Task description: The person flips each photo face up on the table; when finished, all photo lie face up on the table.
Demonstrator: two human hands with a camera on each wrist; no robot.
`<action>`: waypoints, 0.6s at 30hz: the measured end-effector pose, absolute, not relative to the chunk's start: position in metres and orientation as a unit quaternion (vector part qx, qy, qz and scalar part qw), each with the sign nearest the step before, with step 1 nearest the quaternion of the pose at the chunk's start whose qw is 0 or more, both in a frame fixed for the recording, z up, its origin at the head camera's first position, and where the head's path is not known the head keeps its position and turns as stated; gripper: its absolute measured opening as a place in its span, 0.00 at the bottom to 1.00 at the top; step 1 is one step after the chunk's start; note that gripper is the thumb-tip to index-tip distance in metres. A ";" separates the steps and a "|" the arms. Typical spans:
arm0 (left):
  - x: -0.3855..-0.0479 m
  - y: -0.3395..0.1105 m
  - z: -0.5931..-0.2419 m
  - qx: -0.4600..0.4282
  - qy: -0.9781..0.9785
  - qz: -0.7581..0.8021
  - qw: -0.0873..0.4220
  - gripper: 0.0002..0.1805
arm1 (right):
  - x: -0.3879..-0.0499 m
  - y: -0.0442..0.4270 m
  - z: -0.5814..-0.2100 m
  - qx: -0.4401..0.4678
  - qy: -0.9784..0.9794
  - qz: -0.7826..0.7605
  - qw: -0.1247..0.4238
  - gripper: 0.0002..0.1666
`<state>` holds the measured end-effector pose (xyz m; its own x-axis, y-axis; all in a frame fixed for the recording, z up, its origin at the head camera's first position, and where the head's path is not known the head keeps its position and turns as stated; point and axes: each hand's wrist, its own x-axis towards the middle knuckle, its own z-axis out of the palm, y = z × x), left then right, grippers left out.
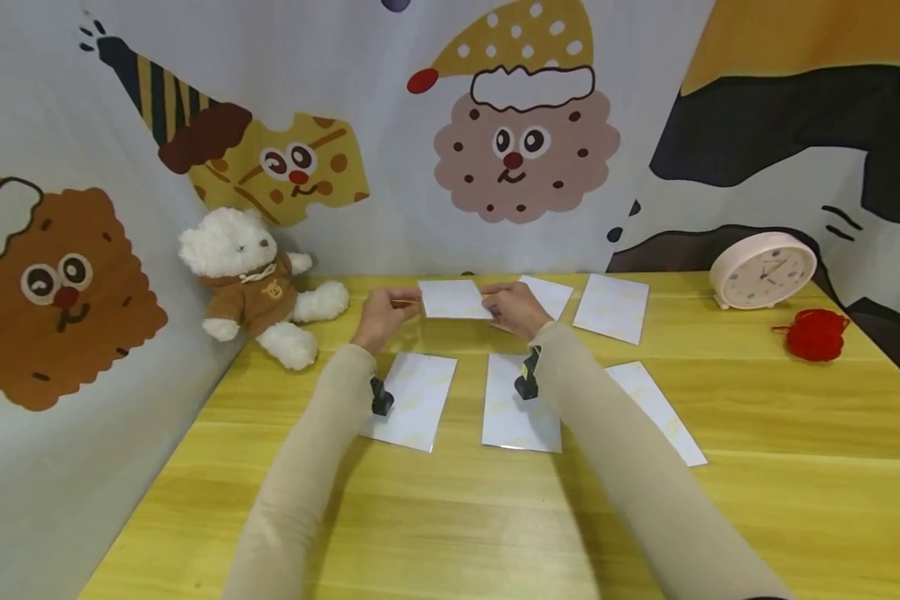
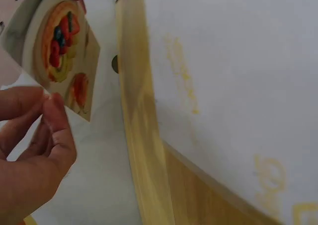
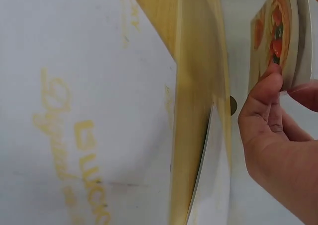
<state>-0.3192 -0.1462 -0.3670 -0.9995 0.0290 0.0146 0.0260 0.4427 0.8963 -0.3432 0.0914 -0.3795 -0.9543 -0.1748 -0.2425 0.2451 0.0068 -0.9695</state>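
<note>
Past sleeves [image 1: 300, 475] (4/7 o'clock), pinching card [image 1: 453, 300] with left hand [image 1: 382, 318], right hand [image 1: 517, 308]; likely lift stage, wants steadiness next.

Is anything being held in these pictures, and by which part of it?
A picture card, held by two opposite edges: the left hand pinches one, the right hand the other.

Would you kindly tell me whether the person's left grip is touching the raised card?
Touching. The left wrist view shows it plainly: the left grip pinches the raised card by its edge.
</note>
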 end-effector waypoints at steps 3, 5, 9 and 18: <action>-0.318 -0.143 -0.368 0.020 0.858 0.512 -0.033 0.13 | -0.343 0.096 -0.380 0.024 0.668 -0.724 0.169 0.27; -0.318 -0.143 -0.369 0.026 0.859 0.507 -0.058 0.12 | -0.345 0.098 -0.380 0.024 0.649 -0.739 0.181 0.27; -0.319 -0.142 -0.369 0.032 0.859 0.502 -0.093 0.11 | -0.345 0.102 -0.380 0.024 0.604 -0.774 0.192 0.27; -0.322 -0.136 -0.360 0.045 0.853 0.491 -0.168 0.12 | -0.341 0.098 -0.381 -0.011 0.526 -0.835 0.159 0.21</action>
